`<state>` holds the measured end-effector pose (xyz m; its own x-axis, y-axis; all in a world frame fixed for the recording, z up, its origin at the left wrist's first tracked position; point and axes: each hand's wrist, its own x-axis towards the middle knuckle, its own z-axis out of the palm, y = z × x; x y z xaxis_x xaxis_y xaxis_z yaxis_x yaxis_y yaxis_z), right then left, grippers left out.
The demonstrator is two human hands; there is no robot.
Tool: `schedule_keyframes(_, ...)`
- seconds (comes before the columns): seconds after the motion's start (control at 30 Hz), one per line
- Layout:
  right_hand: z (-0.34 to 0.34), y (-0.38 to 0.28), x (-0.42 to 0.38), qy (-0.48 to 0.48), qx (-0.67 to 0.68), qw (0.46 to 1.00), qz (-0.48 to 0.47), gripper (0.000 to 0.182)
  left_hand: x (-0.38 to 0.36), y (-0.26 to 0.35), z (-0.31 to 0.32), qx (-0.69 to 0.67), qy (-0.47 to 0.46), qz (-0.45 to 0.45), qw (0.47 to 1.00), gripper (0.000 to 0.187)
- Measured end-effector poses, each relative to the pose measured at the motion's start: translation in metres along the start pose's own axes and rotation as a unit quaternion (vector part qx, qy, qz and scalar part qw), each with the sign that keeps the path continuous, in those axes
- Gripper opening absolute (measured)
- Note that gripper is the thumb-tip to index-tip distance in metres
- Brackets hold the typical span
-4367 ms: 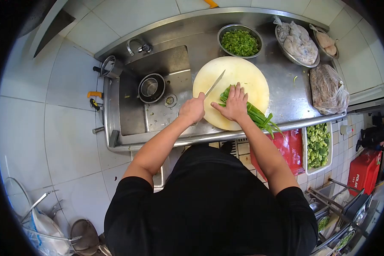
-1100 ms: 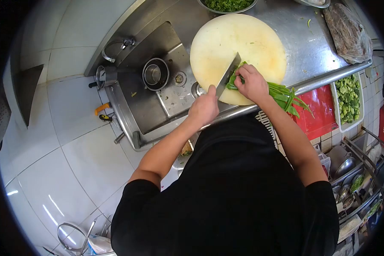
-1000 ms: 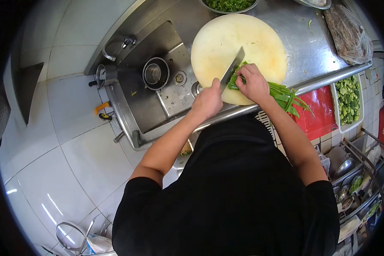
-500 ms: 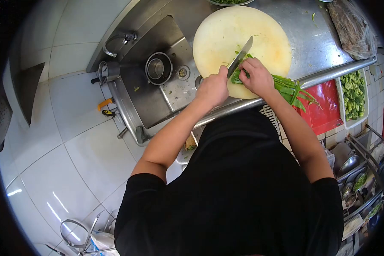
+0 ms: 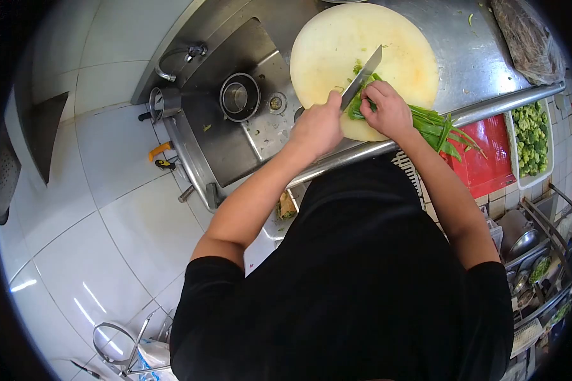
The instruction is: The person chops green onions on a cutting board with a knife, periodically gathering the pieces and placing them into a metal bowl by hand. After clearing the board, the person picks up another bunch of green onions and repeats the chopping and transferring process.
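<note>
My left hand (image 5: 318, 129) is closed round the handle of a kitchen knife (image 5: 363, 76), whose blade points up and to the right over the round cutting board (image 5: 324, 47). Beside the blade, my right hand (image 5: 388, 113) presses with bent fingers on a bunch of scallions (image 5: 430, 124). Their long green ends trail off the board to the right, past the counter's edge. Small cut green pieces (image 5: 358, 66) lie along the far side of the blade.
Left of the board is a steel sink (image 5: 229, 159) with a metal pot (image 5: 239, 97) in it and a faucet (image 5: 181, 60) above. A red surface (image 5: 483, 159) and a white tray of broccoli (image 5: 531, 140) are at right. A plastic-wrapped bundle (image 5: 527, 41) lies on the counter.
The view has shifted slightly. More cut green pieces show beyond the blade. Both hands keep about the same places on the knife and the scallions.
</note>
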<state>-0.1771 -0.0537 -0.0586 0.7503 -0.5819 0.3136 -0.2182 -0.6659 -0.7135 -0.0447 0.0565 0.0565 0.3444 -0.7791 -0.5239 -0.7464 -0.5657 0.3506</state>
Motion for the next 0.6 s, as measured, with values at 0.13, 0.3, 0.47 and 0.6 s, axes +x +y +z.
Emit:
schedule_keyframes(0.13, 0.002, -0.002, -0.004, 0.025, -0.002, 1.0, 0.005, 0.008, -0.027, -0.01, 0.008, 0.012, -0.045, -0.02, 0.999, 0.026)
schedule_keyframes(0.3, 0.003, 0.002, -0.004, 0.029, 0.0, 0.999, -0.014, 0.008, 0.017, -0.007, 0.033, -0.006, 0.001, 0.001, 1.0, 0.026)
schedule_keyframes(0.47, 0.0, -0.001, -0.003, 0.045, -0.001, 0.999, -0.007, 0.008, -0.023, -0.017, 0.028, 0.043, -0.032, 0.0, 0.999, 0.027)
schedule_keyframes(0.6, -0.006, -0.006, -0.007, 0.016, -0.012, 1.0, 0.011, 0.01, -0.011, -0.016, 0.042, 0.0, -0.012, -0.041, 0.999, 0.028)
